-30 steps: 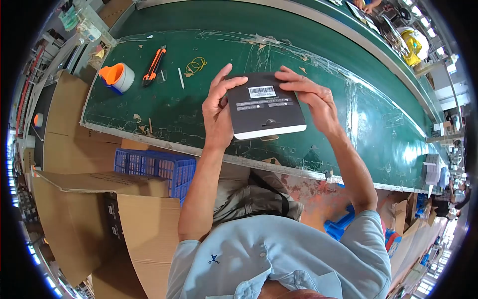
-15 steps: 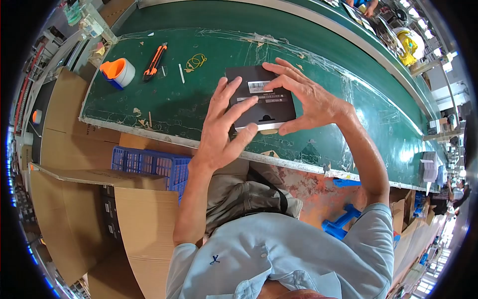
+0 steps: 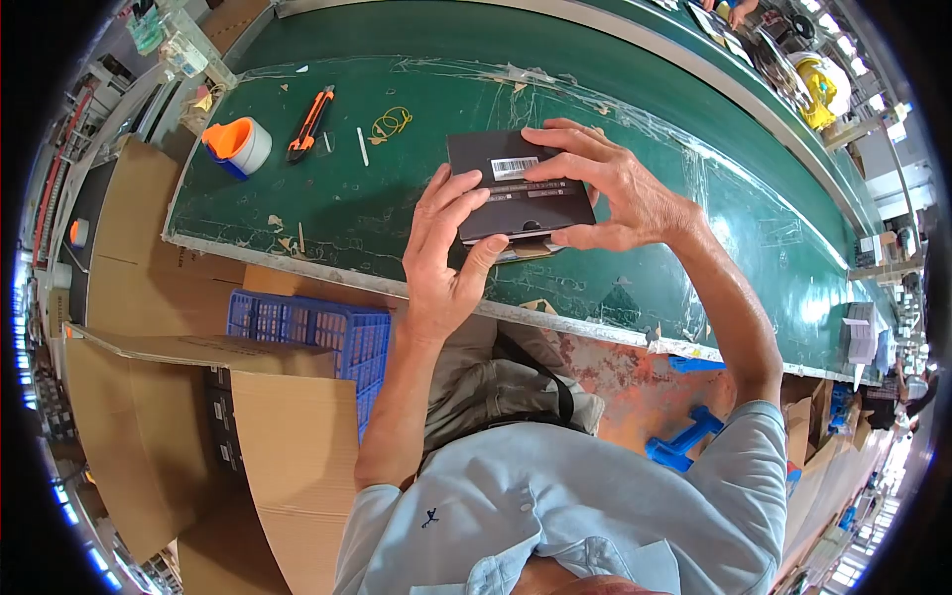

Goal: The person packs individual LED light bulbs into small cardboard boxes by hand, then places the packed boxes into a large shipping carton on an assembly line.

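A flat black box [image 3: 518, 216] with a white barcode label [image 3: 515, 168] and small printed lines is over the green workbench, between my hands. My left hand [image 3: 444, 238] grips its left side, fingers on the top face and thumb at the near left corner. On the right, my right hand [image 3: 620, 188] has its fingers across the far right part and its thumb at the near edge. A small half-round thumb notch shows by that near edge. Something thin and yellowish peeks out below the box; I cannot make out what it is.
On the green workbench [image 3: 327, 213] lie an orange-and-black utility knife [image 3: 312, 123], yellow rubber bands [image 3: 392, 122], a white stick [image 3: 363, 146] and a tape dispenser [image 3: 238, 147]. Below left stand a blue crate [image 3: 315, 332] and an open cardboard carton [image 3: 293, 436] holding black boxes.
My left fingers have drawn in toward the box's left edge. The broad white strip along the near side has narrowed to a thin line, and the right hand has shifted slightly.
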Tool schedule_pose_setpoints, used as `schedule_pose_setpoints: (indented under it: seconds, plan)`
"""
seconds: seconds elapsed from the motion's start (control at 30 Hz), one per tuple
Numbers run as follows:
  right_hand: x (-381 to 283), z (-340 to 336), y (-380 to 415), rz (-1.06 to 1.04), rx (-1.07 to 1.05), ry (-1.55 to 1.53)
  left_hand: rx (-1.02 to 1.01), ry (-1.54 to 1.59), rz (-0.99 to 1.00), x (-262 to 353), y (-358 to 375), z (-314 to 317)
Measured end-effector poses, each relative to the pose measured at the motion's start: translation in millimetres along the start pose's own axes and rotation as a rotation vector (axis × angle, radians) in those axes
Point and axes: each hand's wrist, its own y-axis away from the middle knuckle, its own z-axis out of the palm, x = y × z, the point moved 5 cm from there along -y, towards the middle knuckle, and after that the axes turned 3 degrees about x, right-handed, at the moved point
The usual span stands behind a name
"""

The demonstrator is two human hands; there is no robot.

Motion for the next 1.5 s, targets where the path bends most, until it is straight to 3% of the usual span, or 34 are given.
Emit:
schedule_pose_setpoints:
  seconds: [0.27, 0.43, 0.6, 0.77, 0.93, 1.1, 1.27, 1.5]
  plan:
    - [-7.2, 15.5, 28.3, -0.12, 0.135, 0.141, -0.027, -0.022, 0.058, -1.9, 7.6, 3.3]
    - [-5.6, 36.7, 47.8, -0.076, 0.221, 0.153, -0.131, -0.027, 0.049, -11.3, 14.0, 6.1]
    - [5.4, 36.1, 50.3, -0.119, 0.246, 0.204, -0.106, -0.44, 0.218, 3.0, 9.9, 9.6]
    - [-15.2, 23.2, 42.2, -0.05, 0.216, 0.301, -0.186, -0.303, 0.234, 9.2, -18.4, 31.6]
    - [-42.6, 18.0, 40.3, -0.023, 0.331, 0.141, -0.19, -0.322, 0.213, 16.2, -15.7, 31.9]
    - [-47.0, 23.2, 38.5, -0.094, 0.349, 0.22, -0.156, -0.296, 0.202, 13.5, -15.5, 32.4]
    - [-48.9, 15.8, 25.3, 0.1, 0.356, -0.019, -0.142, -0.275, 0.184, 9.6, -13.7, 34.4]
    - [-48.4, 16.0, 15.8, 0.249, 0.375, -0.056, -0.144, -0.266, 0.17, 7.8, -13.4, 34.5]
